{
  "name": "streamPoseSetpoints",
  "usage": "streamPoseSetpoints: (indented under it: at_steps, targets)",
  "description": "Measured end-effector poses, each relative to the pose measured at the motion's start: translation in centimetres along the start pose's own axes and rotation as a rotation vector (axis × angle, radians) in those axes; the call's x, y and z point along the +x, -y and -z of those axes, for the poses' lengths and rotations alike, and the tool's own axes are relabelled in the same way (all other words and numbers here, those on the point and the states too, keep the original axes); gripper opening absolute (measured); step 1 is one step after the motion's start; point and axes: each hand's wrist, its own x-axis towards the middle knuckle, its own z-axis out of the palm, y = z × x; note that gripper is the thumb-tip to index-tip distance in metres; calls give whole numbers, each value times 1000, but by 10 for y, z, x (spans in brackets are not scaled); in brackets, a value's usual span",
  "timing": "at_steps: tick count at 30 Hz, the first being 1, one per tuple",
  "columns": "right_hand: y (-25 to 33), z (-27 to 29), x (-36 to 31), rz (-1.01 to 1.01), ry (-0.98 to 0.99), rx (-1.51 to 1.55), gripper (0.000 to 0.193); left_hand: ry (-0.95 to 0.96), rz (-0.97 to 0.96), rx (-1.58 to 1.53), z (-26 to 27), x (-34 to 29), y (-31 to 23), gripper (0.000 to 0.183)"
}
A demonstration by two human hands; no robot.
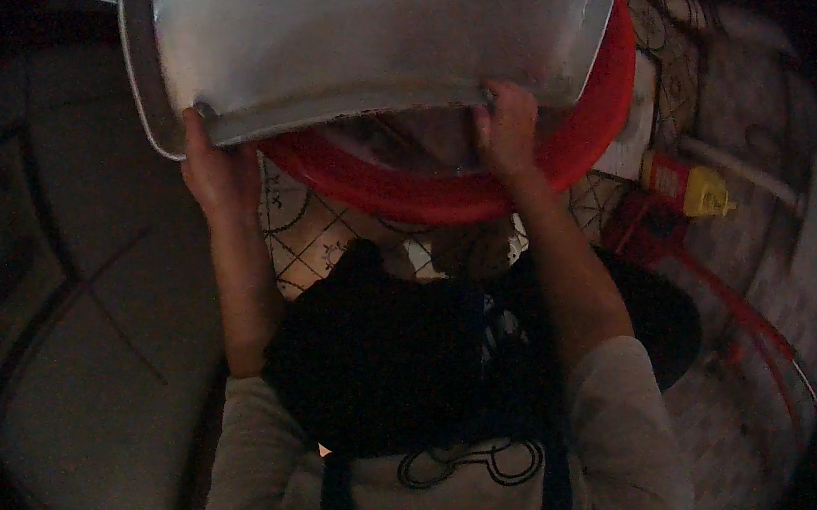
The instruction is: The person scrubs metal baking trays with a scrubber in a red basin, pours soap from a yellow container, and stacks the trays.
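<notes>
A large silvery metal tray [365, 45] with a raised rim is held up by its near edge, tilted over a round red plastic tub [424, 202]. My left hand [220, 169] is closed on the near left part of that edge, its thumb on the inner face. My right hand [513, 129] grips the same edge farther right, thumb also on top. Both hands' other fingers are mostly hidden under the tray. Within the tub, partly covered by the tray, are a greyish surface and some dark shapes I cannot make out.
Patterned tile floor [308, 234] lies under the tub. To the right are a red bottle with a yellow top [702, 189], a red dustpan-like object [643, 224], red tubing or handles [734, 308] and a pale stick [744, 173]. A broad grey surface [123, 370] fills the dim left side.
</notes>
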Motion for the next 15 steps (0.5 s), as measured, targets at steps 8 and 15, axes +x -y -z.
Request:
streamPoseSetpoints:
  at_steps: [8,15]
  targets:
    - [116,-10,16,320,-78,351,41,229,151,466,4,-12,49,66]
    - [110,19,-22,420,286,239,24,442,638,598,-7,-15,40,82]
